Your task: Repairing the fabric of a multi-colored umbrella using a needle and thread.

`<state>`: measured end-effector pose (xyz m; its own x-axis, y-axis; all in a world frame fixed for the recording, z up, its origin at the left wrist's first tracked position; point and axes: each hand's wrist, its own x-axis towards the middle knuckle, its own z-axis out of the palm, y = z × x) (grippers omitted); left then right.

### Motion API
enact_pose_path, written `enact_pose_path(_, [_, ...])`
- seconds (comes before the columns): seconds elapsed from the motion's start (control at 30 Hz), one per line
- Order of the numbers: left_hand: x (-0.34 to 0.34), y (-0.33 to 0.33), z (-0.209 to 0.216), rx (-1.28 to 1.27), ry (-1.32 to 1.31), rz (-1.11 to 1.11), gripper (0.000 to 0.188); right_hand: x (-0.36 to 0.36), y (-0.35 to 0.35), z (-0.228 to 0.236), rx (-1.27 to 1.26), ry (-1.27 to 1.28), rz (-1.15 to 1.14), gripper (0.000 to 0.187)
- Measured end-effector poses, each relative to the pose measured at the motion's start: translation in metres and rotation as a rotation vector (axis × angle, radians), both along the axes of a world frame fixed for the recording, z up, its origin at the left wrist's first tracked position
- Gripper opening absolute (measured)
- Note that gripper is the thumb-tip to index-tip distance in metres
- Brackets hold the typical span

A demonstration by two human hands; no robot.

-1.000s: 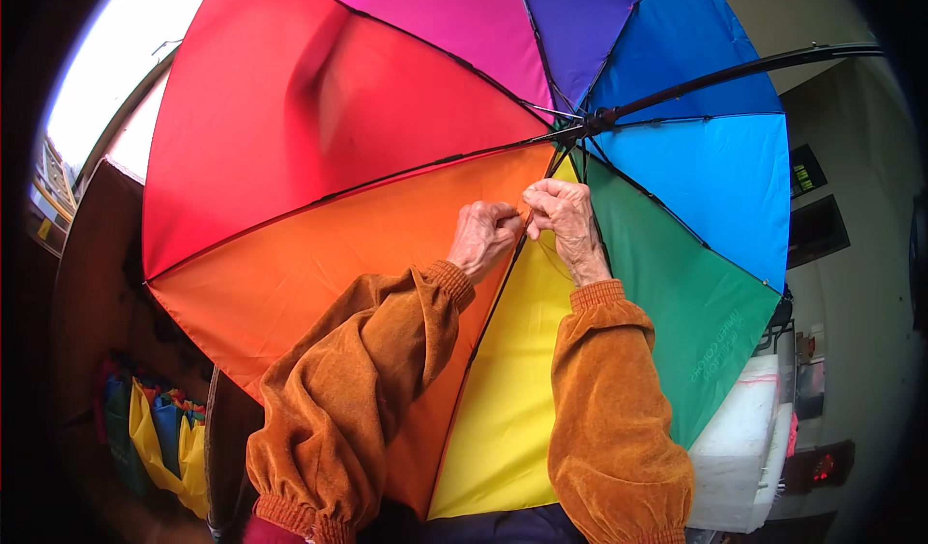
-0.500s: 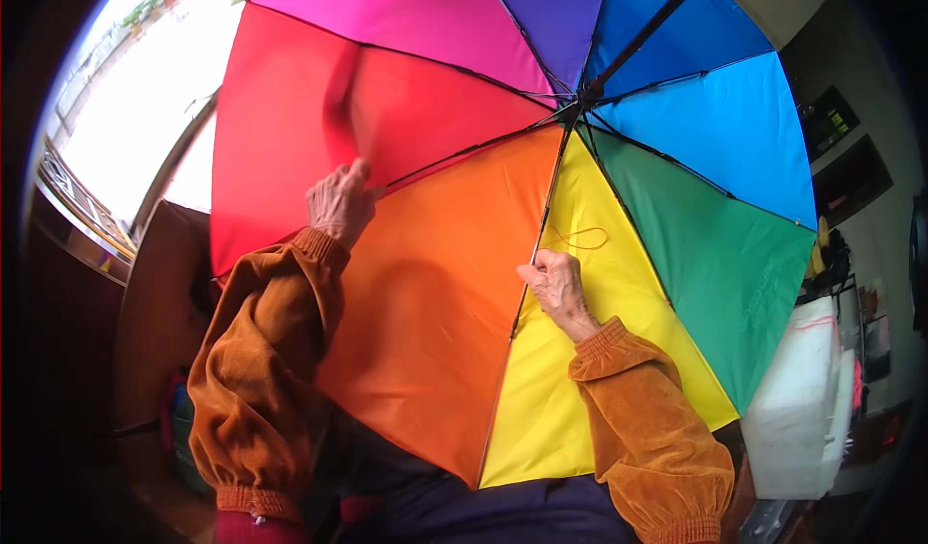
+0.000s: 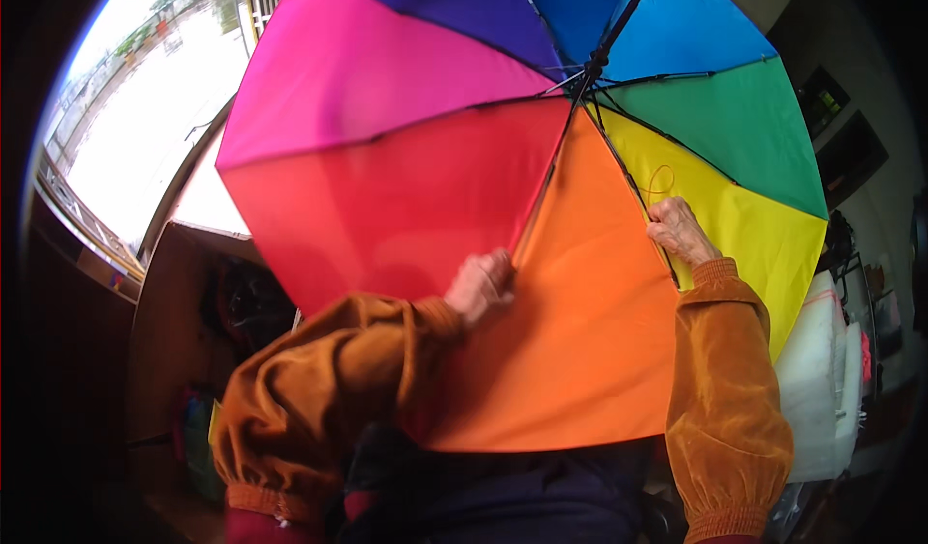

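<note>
A wide-open rainbow umbrella point(image 3: 590, 341) fills the middle of the view, its inner side and dark ribs facing me. Its black shaft point(image 3: 628, 13) rises from the hub point(image 3: 592, 71) toward the upper right. My left hand point(image 3: 480, 286), slightly blurred, is closed at the rib between the red and orange panels. At the rib between orange and yellow, my right hand point(image 3: 683, 230) is closed in a pinch. Just above it, a thin orange-yellow thread loop point(image 3: 661, 179) stands out against the yellow panel; whether its end lies in my fingers is unclear.
Past the canopy on the left is a brown cardboard box point(image 3: 179, 302) with dark things inside. White foam-like blocks point(image 3: 817, 389) stand at the right edge. Bright daylight comes through an opening point(image 3: 145, 119) at the upper left.
The umbrella has turned counterclockwise, bringing the orange panel to the bottom middle. My left hand has come right and nearer with its rib; my right hand has moved right and slightly farther away.
</note>
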<state>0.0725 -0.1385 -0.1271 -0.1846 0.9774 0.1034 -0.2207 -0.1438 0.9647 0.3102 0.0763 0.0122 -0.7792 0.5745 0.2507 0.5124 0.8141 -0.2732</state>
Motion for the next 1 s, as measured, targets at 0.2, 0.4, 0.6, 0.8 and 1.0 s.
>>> enact_pose_path(0.2, [0.103,-0.030,0.003,-0.260,0.459,0.126,0.016,0.039,-0.028,-0.026,0.333,-0.013,-0.088,0.016])
enact_pose_path(0.4, [0.090,-0.021,0.021,-0.315,0.445,0.030,0.010,0.012,-0.059,-0.063,0.214,0.198,-0.084,0.034])
enact_pose_path(0.6, [0.056,0.012,0.020,-0.038,0.788,0.167,0.009,0.006,-0.068,-0.052,-0.069,0.339,-0.157,0.042])
enact_pose_path(0.8, [-0.076,0.062,0.026,-0.319,0.982,0.848,0.031,-0.012,-0.076,-0.045,-0.430,0.411,-0.087,0.014])
enact_pose_path(1.0, [-0.099,0.054,0.036,-0.279,1.024,0.867,0.025,-0.005,-0.079,-0.028,-0.473,0.300,0.027,0.008])
